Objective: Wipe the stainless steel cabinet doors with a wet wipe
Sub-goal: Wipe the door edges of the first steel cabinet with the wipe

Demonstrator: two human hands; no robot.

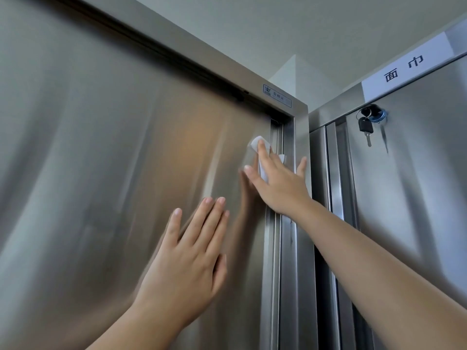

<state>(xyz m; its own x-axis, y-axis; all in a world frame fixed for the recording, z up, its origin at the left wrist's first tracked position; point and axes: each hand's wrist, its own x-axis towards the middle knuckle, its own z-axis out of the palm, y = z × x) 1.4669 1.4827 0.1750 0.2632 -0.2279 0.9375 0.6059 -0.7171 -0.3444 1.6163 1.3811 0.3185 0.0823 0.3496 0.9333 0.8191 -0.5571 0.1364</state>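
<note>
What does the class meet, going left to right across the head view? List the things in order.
left hand → right hand pressing the wet wipe on the cabinet door → steel frame post → black-headed key hanging from the lock

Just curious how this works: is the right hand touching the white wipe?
Touching. The head view shows the right hand laid flat over the wipe, its fingers pressing it against the steel door.
</note>
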